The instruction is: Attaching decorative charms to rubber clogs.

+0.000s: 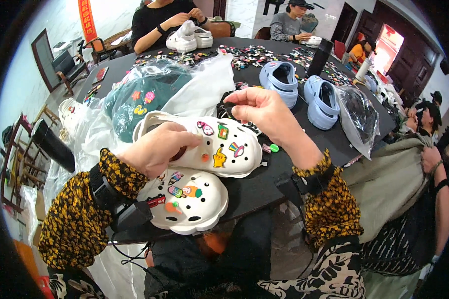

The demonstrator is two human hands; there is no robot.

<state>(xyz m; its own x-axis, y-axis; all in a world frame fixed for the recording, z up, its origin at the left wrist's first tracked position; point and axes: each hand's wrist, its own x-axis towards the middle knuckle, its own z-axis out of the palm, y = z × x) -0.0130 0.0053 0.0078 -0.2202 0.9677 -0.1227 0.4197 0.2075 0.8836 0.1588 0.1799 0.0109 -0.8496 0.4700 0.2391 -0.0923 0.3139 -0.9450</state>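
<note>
Two white clogs lie side by side at the near table edge, both dotted with holes and dressed with colourful charms. My left hand [157, 144] is closed on the upper white clog [197, 162], thumb and fingers at its opening. Among that clog's charms are a yellow cartoon figure [219, 158] and a rainbow hat. The lower white clog [214, 192] rests nearer to me, with a carrot and an ice-lolly charm. Above the upper clog's far side, my right hand [264, 112] pinches a small dark piece [229, 106], its kind too small to make out.
Blue clogs [322, 102] stand right of my right hand, beside a clear plastic bag [359, 119]. Green clogs wrapped in plastic [157, 82] lie at the left. Loose charms [254, 57] spread across the far table. Black bottles [322, 57] stand about. Other people handle clogs opposite.
</note>
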